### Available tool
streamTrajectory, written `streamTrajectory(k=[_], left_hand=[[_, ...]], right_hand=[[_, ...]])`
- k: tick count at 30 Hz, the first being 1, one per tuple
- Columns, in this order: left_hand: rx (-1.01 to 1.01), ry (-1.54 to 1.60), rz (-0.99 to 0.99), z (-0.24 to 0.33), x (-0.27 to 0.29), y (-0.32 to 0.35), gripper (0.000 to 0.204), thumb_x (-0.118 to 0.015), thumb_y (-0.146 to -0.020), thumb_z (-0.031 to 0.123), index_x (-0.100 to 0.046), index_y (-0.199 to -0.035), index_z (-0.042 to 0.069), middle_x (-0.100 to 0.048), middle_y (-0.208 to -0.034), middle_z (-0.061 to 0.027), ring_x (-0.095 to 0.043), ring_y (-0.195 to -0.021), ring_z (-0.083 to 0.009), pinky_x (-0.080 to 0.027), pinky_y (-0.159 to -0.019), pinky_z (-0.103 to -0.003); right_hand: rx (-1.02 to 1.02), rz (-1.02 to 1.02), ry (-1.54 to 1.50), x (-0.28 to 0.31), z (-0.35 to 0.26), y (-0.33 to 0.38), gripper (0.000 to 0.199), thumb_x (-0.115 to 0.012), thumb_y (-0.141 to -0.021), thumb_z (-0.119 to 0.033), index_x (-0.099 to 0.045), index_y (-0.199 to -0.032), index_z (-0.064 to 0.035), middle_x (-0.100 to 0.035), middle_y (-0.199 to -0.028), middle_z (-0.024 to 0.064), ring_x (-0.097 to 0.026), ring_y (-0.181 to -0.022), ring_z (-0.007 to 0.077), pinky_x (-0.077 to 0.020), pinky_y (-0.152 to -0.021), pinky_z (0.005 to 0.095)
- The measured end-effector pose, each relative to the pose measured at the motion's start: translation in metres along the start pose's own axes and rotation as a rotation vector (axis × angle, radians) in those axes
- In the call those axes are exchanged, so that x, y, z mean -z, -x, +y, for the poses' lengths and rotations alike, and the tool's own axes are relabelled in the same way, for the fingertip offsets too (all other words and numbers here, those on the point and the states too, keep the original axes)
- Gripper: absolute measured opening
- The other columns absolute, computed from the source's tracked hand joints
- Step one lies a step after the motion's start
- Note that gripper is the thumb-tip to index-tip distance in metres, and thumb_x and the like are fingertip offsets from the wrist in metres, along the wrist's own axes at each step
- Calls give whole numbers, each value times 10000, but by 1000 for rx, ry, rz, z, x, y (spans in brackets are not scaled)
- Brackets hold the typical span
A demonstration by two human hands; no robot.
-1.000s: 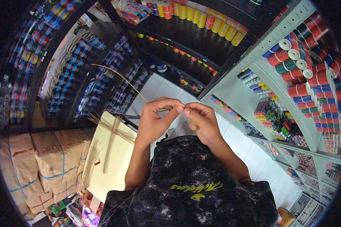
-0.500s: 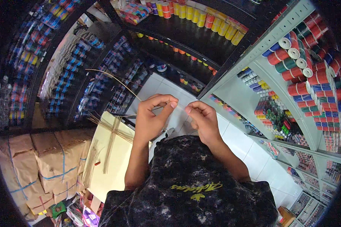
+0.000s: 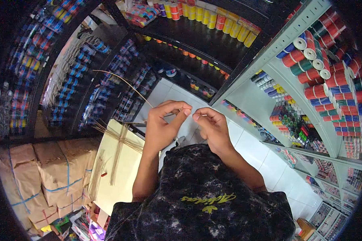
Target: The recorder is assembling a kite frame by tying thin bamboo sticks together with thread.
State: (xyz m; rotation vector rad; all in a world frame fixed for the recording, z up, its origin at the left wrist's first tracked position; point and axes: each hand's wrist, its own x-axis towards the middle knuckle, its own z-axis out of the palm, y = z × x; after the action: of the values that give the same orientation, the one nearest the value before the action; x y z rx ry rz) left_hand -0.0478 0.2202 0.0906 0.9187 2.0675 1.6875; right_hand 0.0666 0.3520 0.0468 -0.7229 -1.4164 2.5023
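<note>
Head view: shelving, black (image 3: 197, 38) ahead and pale metal (image 3: 275, 46) at right, stacked with goods. Brown-paper parcels (image 3: 56, 168), cord-tied, lower left. Bench (image 3: 126, 176), pale yellow, just beside the parcels, bearing crossed bundles of thin tan strips (image 3: 118, 156); a forearm brushing past could scatter these. Hands, two, near each other but apart: left hand (image 3: 165, 124), thumb and forefinger tips together, apparently on the curved strip; right hand (image 3: 213, 126), thumb against curled fingers, contents, if any, not discernible. Curved strip (image 3: 126, 81), one, running from the left hand up and leftward, far end unsupported: liable to snag if swung towards the shelving, to crack if bent sharply, to drop if the pinch slackens. Red piece (image 3: 104, 174), small, on the bench; easily lost if knocked.
</note>
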Motion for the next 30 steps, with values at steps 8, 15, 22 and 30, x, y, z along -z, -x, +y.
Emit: streamTrajectory(k=[8, 15, 22, 30], left_hand=[[7, -24, -19, 2, 0, -1, 116, -734, -872, 26, -753, -986, 12, -740, -922, -102, -662, -811, -143, -516, -758, -276], [8, 3, -51, 1, -6, 0, 105, -733, -876, 21, -748, -979, 1, -738, -920, -94, -659, -813, -136, -513, -759, -272], [17, 10, 24, -1, -3, -4, 80, -718, -884, 20, -735, -955, -12, -725, -908, -60, -633, -825, -105, -492, -774, -260], [8, -1, 8, -1, -6, -4, 101, -722, -884, 30, -739, -976, -7, -731, -920, -105, -673, -839, -144, -522, -783, -277]], right_hand=[[63, 93, -65, 0, 2, -2, 131, -720, -937, -151, -688, -998, -39, -462, -635, -111, -301, -489, -16, -182, -434, 217], [160, 168, -112, -3, 2, -2, 120, -721, -936, -121, -692, -1001, -25, -425, -623, -118, -304, -501, -17, -178, -439, 224], [249, 179, 170, 4, 9, -5, 110, -713, -942, -121, -696, -976, -17, -432, -617, -117, -333, -550, -17, -231, -495, 212], [126, 97, 69, -4, 0, -1, 124, -704, -950, -142, -692, -949, -19, -515, -686, -99, -385, -595, -12, -263, -517, 208]])
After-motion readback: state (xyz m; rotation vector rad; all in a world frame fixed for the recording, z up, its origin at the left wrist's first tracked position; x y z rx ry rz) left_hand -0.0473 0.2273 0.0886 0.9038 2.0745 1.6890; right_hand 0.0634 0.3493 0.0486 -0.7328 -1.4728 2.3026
